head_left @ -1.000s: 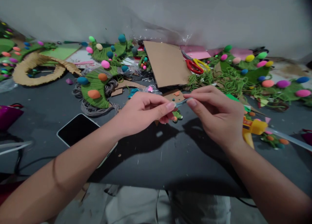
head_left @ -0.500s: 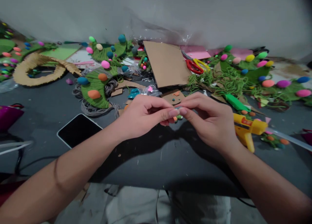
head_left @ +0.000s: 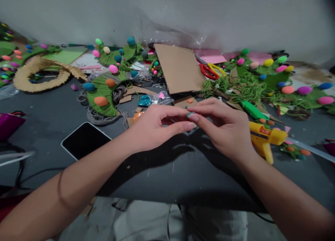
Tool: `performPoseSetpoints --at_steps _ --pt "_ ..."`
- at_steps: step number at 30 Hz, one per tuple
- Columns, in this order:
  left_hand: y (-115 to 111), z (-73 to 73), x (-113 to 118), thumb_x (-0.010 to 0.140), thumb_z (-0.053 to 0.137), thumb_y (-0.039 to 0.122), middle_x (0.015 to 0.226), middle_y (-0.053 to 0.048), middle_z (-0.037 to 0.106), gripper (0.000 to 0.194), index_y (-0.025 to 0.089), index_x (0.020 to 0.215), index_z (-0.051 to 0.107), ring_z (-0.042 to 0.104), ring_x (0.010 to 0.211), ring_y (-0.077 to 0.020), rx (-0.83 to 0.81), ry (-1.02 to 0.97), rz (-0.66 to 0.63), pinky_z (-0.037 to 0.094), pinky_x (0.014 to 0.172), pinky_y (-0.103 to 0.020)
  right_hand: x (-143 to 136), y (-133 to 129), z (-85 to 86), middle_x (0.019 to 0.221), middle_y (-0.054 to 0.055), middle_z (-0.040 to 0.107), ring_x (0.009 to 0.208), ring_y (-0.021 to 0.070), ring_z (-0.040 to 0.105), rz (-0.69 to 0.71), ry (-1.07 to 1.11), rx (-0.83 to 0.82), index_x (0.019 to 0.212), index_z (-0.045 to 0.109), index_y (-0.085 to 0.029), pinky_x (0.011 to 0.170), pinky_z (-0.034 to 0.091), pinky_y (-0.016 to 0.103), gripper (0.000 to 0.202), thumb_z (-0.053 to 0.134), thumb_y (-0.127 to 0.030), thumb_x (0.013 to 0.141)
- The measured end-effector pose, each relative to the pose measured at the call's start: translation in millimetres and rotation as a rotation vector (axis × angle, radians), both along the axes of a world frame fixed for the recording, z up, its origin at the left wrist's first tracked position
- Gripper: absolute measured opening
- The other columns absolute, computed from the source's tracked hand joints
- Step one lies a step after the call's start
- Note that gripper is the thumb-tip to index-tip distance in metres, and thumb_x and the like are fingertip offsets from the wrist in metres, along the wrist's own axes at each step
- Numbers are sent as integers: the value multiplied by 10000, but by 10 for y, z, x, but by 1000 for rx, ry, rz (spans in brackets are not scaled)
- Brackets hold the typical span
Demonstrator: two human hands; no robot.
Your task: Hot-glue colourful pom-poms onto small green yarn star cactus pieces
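Over the middle of the dark table my two hands meet fingertip to fingertip. My right hand is closed in a pinch, thumb against forefinger, on a small teal piece that looks soft. My left hand has its fingers curled in from the other side, forefinger tip touching the teal piece and thumb just below. A bit of something greenish shows behind the left thumb; what it is stays mostly hidden by the fingers.
A yellow glue gun lies beside my right wrist, a phone near my left forearm. Behind are cardboard, red-handled scissors, a green comb, green yarn and a yarn-wrapped crescent with coloured balls.
My left thumb has slid down, opening a gap below its forefinger. The teal piece shows more at the right fingertips, and the orange-dotted bit beneath the hands is now mostly covered.
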State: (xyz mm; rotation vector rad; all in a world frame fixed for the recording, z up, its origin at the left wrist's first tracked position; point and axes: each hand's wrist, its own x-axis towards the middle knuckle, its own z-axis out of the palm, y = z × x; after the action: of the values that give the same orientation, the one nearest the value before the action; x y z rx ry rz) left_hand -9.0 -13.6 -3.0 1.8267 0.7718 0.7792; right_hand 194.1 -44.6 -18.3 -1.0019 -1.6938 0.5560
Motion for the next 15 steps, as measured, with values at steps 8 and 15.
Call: performPoseSetpoints --at_steps 8,15 --pt "-23 20 -12 928 723 352 799 -25 786 211 162 906 812 701 691 -122 92 29 108 554 659 -187 115 98 22 845 14 755 753 150 698 -156 -29 57 882 769 -233 662 575 281 23 755 -220 894" --pt "9 -4 2 849 817 339 893 -24 803 256 162 1034 814 724 770 -123 92 9 31 557 684 -163 33 26 13 1012 47 758 914 181 708 -18 -18 -11 1039 789 -246 750 573 321 153 777 -261 887"
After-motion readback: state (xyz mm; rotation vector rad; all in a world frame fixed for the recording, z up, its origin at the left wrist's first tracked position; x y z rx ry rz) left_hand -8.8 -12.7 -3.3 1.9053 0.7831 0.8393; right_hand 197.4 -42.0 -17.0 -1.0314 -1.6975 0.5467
